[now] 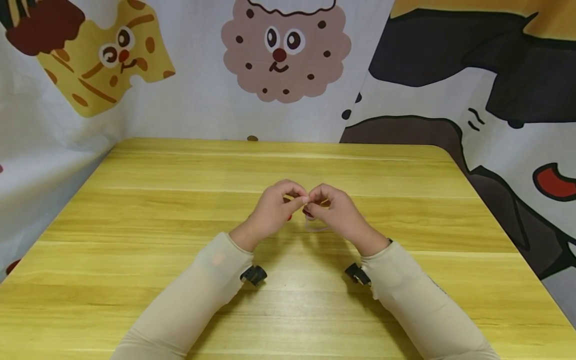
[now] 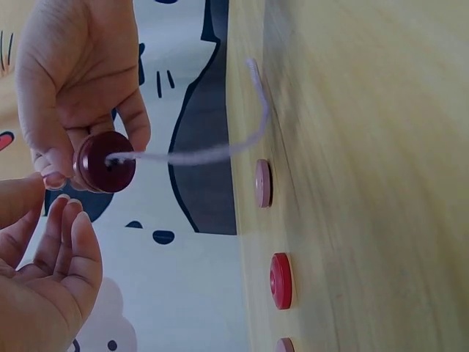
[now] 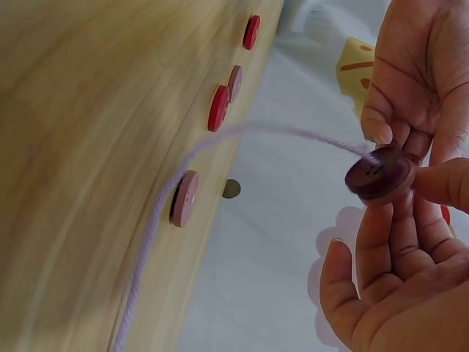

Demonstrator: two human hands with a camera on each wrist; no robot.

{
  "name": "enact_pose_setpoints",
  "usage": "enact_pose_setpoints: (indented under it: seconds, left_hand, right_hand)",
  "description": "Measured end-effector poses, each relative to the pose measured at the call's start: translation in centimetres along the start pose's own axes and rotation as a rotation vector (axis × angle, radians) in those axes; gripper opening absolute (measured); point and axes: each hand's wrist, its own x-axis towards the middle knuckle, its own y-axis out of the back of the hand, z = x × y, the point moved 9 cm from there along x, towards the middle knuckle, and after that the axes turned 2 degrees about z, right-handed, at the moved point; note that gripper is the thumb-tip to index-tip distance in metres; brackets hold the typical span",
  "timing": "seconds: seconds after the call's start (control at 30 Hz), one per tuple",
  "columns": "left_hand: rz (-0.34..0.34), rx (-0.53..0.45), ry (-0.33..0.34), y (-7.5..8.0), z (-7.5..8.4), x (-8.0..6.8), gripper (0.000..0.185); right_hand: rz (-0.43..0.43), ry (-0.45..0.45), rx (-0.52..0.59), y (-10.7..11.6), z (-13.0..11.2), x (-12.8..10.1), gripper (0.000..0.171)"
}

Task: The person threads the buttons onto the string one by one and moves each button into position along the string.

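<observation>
In the left wrist view, my right hand [image 2: 84, 81] pinches a thick, dark maroon button [image 2: 110, 161] by its rim, standing on edge above the table. A fuzzy lavender cord [image 2: 198, 156] comes out of a hole in its face and trails down in a curve. My left hand [image 2: 51, 286] meets the right fingertips behind the button, its thumb and forefinger pinched together at the cord's far side, largely hidden. In the head view, the left hand [image 1: 275, 207] and right hand [image 1: 339, 210] touch at the fingertips over the table.
On the wooden table [image 1: 180, 280] lie several loose buttons, including a red button [image 3: 218, 108] and a dusty pink button [image 3: 185, 199]. A printed cloth [image 1: 189, 110] hangs behind the table's far edge. Black straps with cameras [image 1: 254, 275] sit under both wrists.
</observation>
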Motion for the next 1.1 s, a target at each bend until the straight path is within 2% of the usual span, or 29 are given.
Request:
enact_pose_setpoints:
  seconds: [0.2, 0.43, 0.77, 1.1]
  left_hand:
    - [0.011, -0.001, 0.019, 0.2, -0.3, 0.0, 0.012]
    - [0.047, 0.023, -0.003, 0.7, -0.1, 0.0, 0.011]
    - [0.092, 0.004, 0.008, 1.4, -0.1, -0.1, 0.01]
    - [0.073, -0.031, 0.018, 1.2, -0.4, -0.1, 0.011]
  right_hand:
    - [-0.012, -0.004, 0.004, -0.1, 0.0, -0.1, 0.007]
    - [-0.022, 0.015, 0.007, -0.2, 0.1, 0.0, 0.004]
    - [-0.019, 0.003, -0.023, -0.1, 0.3, -0.2, 0.007]
    - [-0.035, -0.016, 0.047, -0.3, 0.1, -0.2, 0.008]
